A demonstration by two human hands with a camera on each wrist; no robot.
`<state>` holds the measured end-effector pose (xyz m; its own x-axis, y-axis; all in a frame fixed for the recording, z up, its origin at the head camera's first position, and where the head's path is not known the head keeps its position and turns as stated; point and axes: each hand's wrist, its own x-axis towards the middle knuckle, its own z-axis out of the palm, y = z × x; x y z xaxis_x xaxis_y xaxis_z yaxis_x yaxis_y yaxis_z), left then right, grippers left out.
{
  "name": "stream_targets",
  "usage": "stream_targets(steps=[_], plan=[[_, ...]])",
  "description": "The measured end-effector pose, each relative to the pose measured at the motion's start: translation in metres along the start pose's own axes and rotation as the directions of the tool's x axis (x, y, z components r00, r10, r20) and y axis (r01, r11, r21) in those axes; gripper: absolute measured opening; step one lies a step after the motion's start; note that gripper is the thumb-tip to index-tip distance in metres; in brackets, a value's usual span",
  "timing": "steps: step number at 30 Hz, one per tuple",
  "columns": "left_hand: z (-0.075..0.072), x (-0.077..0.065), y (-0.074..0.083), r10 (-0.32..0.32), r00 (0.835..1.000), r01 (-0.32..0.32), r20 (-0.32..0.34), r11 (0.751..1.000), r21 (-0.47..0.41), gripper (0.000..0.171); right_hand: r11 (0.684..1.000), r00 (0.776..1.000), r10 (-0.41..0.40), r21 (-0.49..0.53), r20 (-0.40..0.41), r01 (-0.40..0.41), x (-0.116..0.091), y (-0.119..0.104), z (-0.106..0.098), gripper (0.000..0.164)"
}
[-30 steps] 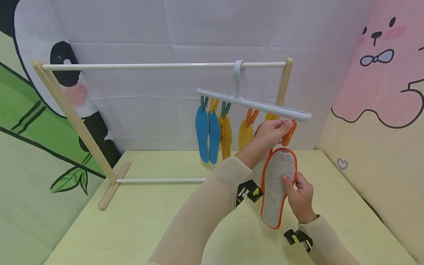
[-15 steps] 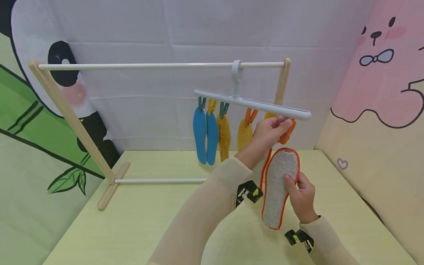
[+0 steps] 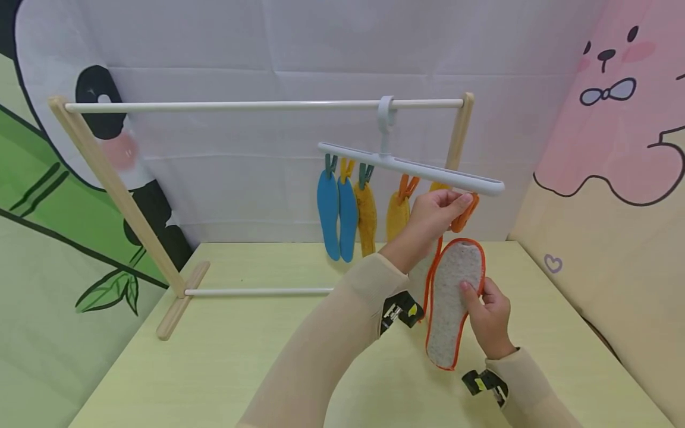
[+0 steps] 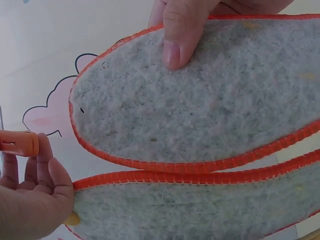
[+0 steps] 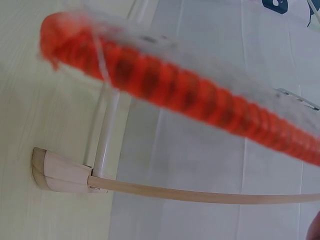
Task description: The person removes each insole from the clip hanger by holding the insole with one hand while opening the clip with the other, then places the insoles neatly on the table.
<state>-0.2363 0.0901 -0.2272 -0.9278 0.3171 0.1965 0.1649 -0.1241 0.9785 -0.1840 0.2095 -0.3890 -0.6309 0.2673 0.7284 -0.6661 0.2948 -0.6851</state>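
Observation:
My left hand [image 3: 434,213] pinches an orange clothespin [image 3: 464,214] under the right end of the pale grey hanger [image 3: 412,169]. Lower down, my right hand [image 3: 488,315] holds a grey felt insole [image 3: 449,309] with orange stitched edging, thumb on its face. The insole's top end is below the clothespin and apart from it. A second orange-edged insole [image 4: 200,207] hangs beside it, partly hidden behind my left arm in the head view. In the right wrist view, the insole's edge [image 5: 175,82] is close and blurred.
The hanger hooks over the white top bar [image 3: 241,107] of a wooden-ended rack [image 3: 118,199]. Blue insoles [image 3: 328,214] and mustard-yellow insoles [image 3: 367,217] hang from clothespins on it. A lower bar [image 3: 259,292] runs above the pale table [image 3: 225,368]. Printed cloth walls stand around.
My right hand and the insole have shifted slightly right, showing more of the insole behind. The hanger swayed slightly left and back. My left hand stays on the orange clothespin.

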Motion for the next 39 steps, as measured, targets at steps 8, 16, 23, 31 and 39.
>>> stream_targets(steps=[8,16,23,31,39], plan=[[-0.002,-0.001,0.0,-0.001,1.0,0.002,0.026,1.0,-0.013,0.023,0.999,0.999,0.025,-0.034,-0.039,-0.026,0.004,0.004,-0.004,0.008],[-0.005,-0.001,0.0,0.018,0.999,-0.019,0.038,1.0,0.005,0.021,0.998,0.997,0.035,-0.045,-0.068,-0.039,0.006,0.003,-0.007,0.01],[-0.006,-0.001,0.002,0.012,0.999,-0.013,0.031,0.998,0.059,0.023,0.997,0.997,0.068,-0.039,-0.046,-0.07,0.006,0.003,-0.009,0.008],[-0.009,-0.001,-0.003,0.02,0.999,-0.022,0.032,0.997,0.068,0.023,0.994,0.995,0.091,-0.054,-0.042,-0.093,0.006,0.005,-0.013,0.003],[-0.011,-0.001,0.0,0.023,0.999,-0.026,0.039,0.996,0.085,0.023,0.978,0.977,0.207,0.01,-0.045,-0.207,0.011,0.007,-0.014,0.006]])
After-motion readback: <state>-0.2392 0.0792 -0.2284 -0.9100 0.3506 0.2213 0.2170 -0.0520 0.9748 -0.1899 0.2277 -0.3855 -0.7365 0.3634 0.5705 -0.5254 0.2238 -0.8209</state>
